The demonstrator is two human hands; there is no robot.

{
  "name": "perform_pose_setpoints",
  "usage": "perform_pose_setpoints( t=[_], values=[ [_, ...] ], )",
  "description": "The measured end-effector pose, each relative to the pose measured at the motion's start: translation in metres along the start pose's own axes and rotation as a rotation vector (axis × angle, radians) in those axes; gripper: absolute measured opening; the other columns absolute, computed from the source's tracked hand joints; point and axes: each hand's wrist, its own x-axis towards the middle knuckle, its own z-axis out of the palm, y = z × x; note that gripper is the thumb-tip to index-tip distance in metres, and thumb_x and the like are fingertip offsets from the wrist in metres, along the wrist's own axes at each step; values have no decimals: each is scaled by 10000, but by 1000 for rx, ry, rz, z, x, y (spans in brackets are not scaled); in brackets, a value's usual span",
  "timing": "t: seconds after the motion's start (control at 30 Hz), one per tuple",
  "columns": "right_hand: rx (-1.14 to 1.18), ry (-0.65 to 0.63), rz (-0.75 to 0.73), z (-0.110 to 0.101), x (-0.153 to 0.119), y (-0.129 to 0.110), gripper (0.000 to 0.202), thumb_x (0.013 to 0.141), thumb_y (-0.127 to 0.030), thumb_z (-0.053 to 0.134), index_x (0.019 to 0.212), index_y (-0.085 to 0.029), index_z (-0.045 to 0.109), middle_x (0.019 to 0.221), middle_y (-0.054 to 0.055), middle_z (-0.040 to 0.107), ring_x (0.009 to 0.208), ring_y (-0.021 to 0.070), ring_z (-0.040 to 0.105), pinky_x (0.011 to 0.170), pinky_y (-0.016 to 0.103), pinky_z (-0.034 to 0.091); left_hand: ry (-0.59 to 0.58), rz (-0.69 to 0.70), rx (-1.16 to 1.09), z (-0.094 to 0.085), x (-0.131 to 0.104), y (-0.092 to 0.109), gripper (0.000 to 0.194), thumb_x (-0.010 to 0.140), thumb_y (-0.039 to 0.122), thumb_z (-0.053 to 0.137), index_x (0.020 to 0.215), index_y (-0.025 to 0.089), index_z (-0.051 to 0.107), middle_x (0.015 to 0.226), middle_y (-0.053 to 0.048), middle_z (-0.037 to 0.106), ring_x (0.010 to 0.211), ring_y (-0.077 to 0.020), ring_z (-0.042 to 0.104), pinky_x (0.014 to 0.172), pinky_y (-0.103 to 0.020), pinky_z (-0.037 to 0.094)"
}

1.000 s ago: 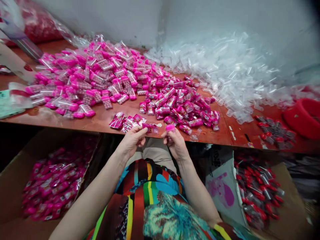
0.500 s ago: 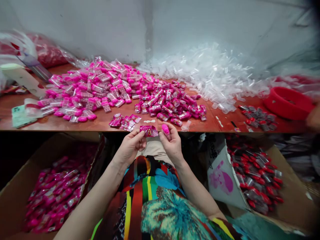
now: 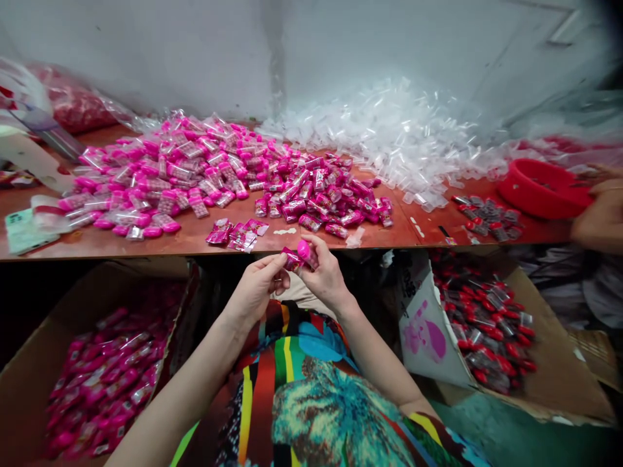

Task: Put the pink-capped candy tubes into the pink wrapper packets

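Just off the table's front edge, my left hand [image 3: 260, 284] pinches a shiny printed pink wrapper sleeve [image 3: 291, 259] between thumb and fingers. My right hand [image 3: 325, 272] is closed around a small clear candy tube with a pink cap [image 3: 305, 251], the cap turned up toward me. Tube and sleeve meet between the hands; how far one is inside the other cannot be made out. Several flat pink sleeves [image 3: 241, 235] lie on the table beyond my left hand. Behind them is a heap of wrapped pink tubes [image 3: 324, 194], beside a larger heap of unwrapped pink-capped tubes [image 3: 160, 172].
Clear empty tubes [image 3: 389, 136] are piled at the back right. A red bowl [image 3: 540, 194] stands near another person's hand [image 3: 601, 214]. Below the table are a carton of pink tubes [image 3: 180, 350] and a carton of red-capped tubes [image 3: 555, 350]. A phone [image 3: 29, 233] lies at left.
The tube in my right hand and the sleeve in my left have come together. The other person's hand shows more at the red bowl. The whole view has shifted slightly.
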Motion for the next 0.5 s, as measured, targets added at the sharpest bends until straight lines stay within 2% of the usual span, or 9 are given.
perform_pose_setpoints(
  t=[0.13,0.3,0.37,0.43,0.5],
  values=[
    [-7,71,10,9,11,13,530,659,-119,710,1153,-283,610,1035,14,657,880,181,616,812,307,512,74,-22,-54,-7,16,1,261,735,374,737,753,123,667,542,-5,560,475,-75,469,424,-193,279],
    [47,97,144,21,21,32,481,671,-138,680,1126,-264,592,980,-3,635,782,135,597,713,258,509,177,-70,-112,-12,41,-1,271,698,360,764,712,113,652,534,-4,563,458,-70,465,407,-191,272],
    [72,178,229,20,27,40,395,711,-178,658,1091,-254,586,879,-26,608,651,99,539,613,226,476,239,-61,-126,-17,50,-1,275,693,363,767,691,117,642,510,2,554,442,-69,457,402,-191,273],
    [93,319,306,13,35,48,319,751,-227,635,1062,-247,566,759,-56,538,539,74,438,520,205,412,315,-47,-138,-26,59,-1,277,684,358,774,661,126,624,490,9,546,433,-71,457,397,-189,275],
    [170,342,386,5,43,53,306,776,-265,627,1065,-253,529,714,-73,470,508,65,379,486,196,368,357,-54,-148,-35,65,0,277,671,348,784,648,133,610,492,12,550,435,-73,467,394,-187,281]
  ],
)
